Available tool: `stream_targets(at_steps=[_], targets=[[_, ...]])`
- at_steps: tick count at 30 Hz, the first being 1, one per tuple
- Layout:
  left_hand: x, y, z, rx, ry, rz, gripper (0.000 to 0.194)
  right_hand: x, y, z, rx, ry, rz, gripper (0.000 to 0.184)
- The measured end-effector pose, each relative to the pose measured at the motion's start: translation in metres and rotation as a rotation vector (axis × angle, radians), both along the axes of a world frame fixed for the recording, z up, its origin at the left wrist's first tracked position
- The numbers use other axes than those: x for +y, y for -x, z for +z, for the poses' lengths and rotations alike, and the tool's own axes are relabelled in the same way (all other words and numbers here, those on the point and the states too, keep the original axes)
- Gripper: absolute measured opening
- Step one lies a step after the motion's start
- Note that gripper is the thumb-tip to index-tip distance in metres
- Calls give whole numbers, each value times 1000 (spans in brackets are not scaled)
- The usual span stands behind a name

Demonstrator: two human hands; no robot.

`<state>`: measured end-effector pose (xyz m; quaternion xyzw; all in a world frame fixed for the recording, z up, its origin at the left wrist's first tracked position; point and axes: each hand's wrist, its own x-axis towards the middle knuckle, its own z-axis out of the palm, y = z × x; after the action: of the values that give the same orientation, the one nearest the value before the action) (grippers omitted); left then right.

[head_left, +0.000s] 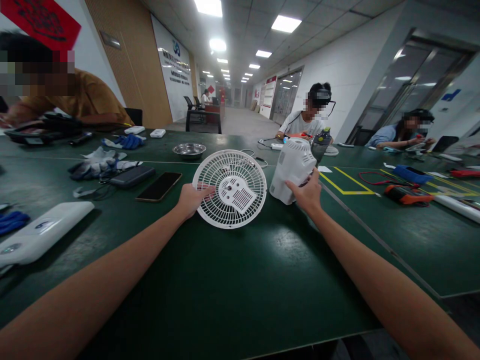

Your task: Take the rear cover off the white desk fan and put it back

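Observation:
A round white fan grille (pixel 229 188) with a barcoded label at its centre lies tilted on the dark green table (pixel 240 280). My left hand (pixel 192 198) grips the grille's left rim, fingers curled over the edge. To the right stands the white fan body (pixel 293 169), leaning slightly. My right hand (pixel 308 192) holds its lower right side, fingers wrapped round the housing.
A black phone (pixel 159 186), a dark power bank (pixel 132 176) and a steel bowl (pixel 189 149) lie beyond the grille. A long white device (pixel 39 232) sits at left. Tools and cables (pixel 407 194) lie at right. Other people sit at the table's far side.

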<state>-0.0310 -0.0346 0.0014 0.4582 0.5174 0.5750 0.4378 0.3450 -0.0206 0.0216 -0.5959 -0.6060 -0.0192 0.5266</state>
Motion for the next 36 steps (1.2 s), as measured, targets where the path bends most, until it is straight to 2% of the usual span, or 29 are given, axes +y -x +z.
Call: stream_targets(at_steps=[5, 9, 13, 18, 22, 26, 36], targets=[[-1, 0, 2, -6, 24, 5, 22, 7, -43, -1, 6, -8, -96, 102], [-3, -1, 3, 2, 12, -4, 22, 11, -62, -4, 44, -2, -128, 96], [-2, -1, 2, -14, 3, -1, 22, 13, -63, -6, 31, 49, -92, 94], [-2, 1, 1, -7, -5, -26, 22, 10, -60, -4, 32, 89, -50, 99], [0, 0, 0, -9, -6, -15, 23, 10, -59, 3, 72, -9, -4, 100], [4, 0, -5, -21, -24, -8, 22, 14, -62, 7, 76, -125, -75, 87], [4, 4, -5, -8, -36, -47, 27, 13, -68, 10, 108, -180, 4, 79]])
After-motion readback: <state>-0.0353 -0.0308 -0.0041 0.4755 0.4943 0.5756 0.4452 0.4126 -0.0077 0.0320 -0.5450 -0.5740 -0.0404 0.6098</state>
